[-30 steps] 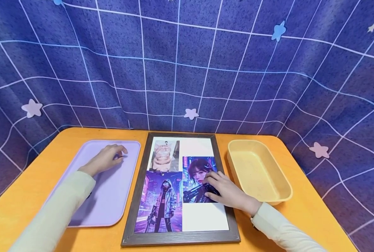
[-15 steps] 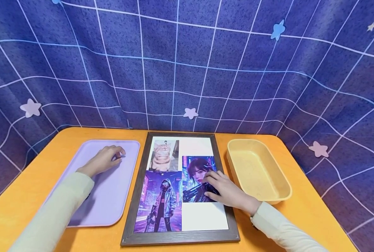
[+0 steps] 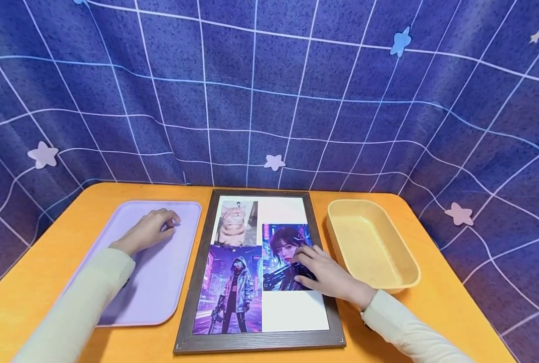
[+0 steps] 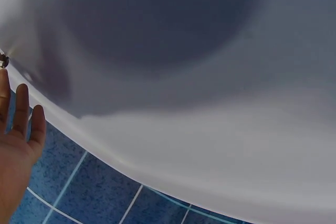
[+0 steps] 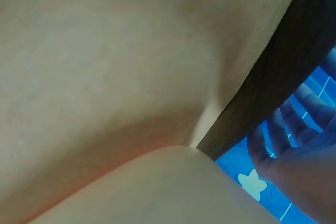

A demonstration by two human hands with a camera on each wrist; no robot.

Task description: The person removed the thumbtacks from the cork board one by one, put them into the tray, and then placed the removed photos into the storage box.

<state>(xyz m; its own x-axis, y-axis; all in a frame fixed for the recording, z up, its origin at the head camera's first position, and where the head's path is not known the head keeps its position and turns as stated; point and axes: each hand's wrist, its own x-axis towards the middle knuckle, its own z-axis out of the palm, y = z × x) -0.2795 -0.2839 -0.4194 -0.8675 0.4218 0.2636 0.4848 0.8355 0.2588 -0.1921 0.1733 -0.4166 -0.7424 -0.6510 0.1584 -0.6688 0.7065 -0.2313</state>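
My left hand (image 3: 153, 228) is over the purple tray (image 3: 178, 282), fingers bent downward. A tiny shiny thing (image 4: 4, 60) shows at one fingertip in the left wrist view; its kind and whether I pinch it cannot be made out. My right hand (image 3: 328, 272) lies over the lower right of a picture of a dark-haired figure with a gun (image 3: 279, 244). Under it is a white board in a dark frame (image 3: 260, 344). A cat picture (image 3: 234, 222) and a picture of a hooded figure (image 3: 237, 297) are also on the board, with small fasteners near their top edges.
A yellow bin (image 3: 369, 242) stands right of the frame, close to my right hand. The tray lies left of the frame. Behind the orange table (image 3: 87, 212) hangs a blue star-patterned curtain (image 3: 233, 101).
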